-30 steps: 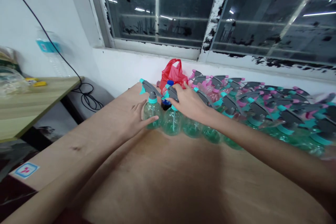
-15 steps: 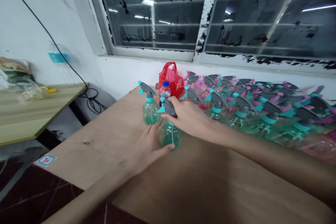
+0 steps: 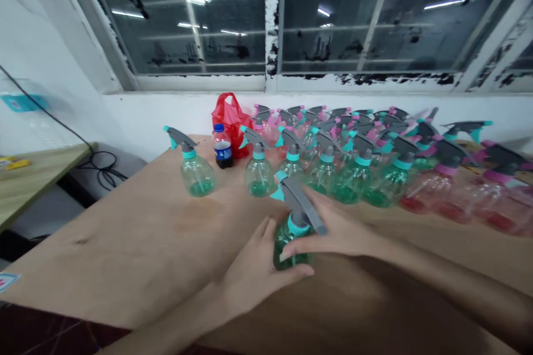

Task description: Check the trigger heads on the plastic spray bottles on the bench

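Both hands hold one green spray bottle (image 3: 297, 205) with a grey and turquoise trigger head, tilted a little, near the middle of the table. My left hand (image 3: 254, 274) is wrapped around the lower left side of its body, thumb across the front. My right hand (image 3: 333, 233) grips it from the right, thumb on the body just below the turquoise collar; its other fingers are hidden behind the bottle. Another green spray bottle (image 3: 197, 176) stands apart to the left. Behind the held bottle, a further green spray bottle (image 3: 259, 175) heads a row.
Several green and pink spray bottles (image 3: 428, 191) crowd the right side below the window. A cola bottle (image 3: 222, 150) with a blue cap stands before a red plastic bag (image 3: 233, 116). A black cable (image 3: 102, 169) hangs by the side table (image 3: 45, 172) at left.
The held spray bottle has come away from the row toward me. My right hand has moved from its trigger head down to its body, and my left hand has closed around it. The view has turned right.
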The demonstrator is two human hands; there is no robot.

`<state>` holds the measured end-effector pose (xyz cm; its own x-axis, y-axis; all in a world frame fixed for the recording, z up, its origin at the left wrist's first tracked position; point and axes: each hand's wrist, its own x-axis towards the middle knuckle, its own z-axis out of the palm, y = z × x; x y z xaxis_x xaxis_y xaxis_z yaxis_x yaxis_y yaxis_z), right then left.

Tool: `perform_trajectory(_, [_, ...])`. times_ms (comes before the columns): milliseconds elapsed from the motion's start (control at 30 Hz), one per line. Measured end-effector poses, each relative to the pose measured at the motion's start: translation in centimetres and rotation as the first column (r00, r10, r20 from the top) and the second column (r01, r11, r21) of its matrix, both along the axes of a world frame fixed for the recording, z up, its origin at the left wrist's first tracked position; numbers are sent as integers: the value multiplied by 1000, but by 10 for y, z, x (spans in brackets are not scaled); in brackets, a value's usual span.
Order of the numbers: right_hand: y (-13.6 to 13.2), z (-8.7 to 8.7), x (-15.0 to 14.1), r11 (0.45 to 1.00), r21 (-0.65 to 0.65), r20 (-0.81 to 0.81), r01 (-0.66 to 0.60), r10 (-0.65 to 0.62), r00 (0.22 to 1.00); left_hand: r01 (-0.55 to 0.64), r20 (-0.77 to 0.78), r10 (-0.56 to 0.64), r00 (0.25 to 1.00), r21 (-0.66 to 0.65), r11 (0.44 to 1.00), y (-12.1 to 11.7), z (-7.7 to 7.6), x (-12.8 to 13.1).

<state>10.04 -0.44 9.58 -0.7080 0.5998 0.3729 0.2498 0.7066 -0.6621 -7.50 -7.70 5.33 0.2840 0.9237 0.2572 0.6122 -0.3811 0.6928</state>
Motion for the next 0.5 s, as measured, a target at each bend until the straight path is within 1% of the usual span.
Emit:
perform_trajectory(67, [-6, -8, 10, 998, -50, -161, 27, -34, 986, 84, 18, -84, 996, 5, 996, 5, -2, 21])
perform_trajectory(133, [-11, -10, 20, 987, -155, -278, 44, -86, 957, 125, 36, -125, 992, -4, 992, 11, -5, 40])
perform_trajectory(200, [-14, -10, 30, 962, -267, -329, 65, -154, 932, 131, 37, -130, 991, -16, 991, 17, -7, 55])
perform_trajectory(267, [-14, -9, 40, 937, -332, -336, 107, -223, 915, 141, 28, -140, 990, -20, 990, 22, -8, 66])
perform_trajectory(333, [-12, -10, 48, 927, -342, -324, 153, -269, 907, 169, 15, -169, 985, -23, 985, 28, -7, 74])
perform_trajectory(400, [-9, -12, 54, 928, -321, -314, 191, -294, 903, 202, -14, -202, 979, -19, 979, 34, -7, 78])
perform_trajectory(500, [0, -18, 61, 945, -225, -318, 237, -301, 899, 238, -134, -237, 962, -9, 971, 45, -15, 74])
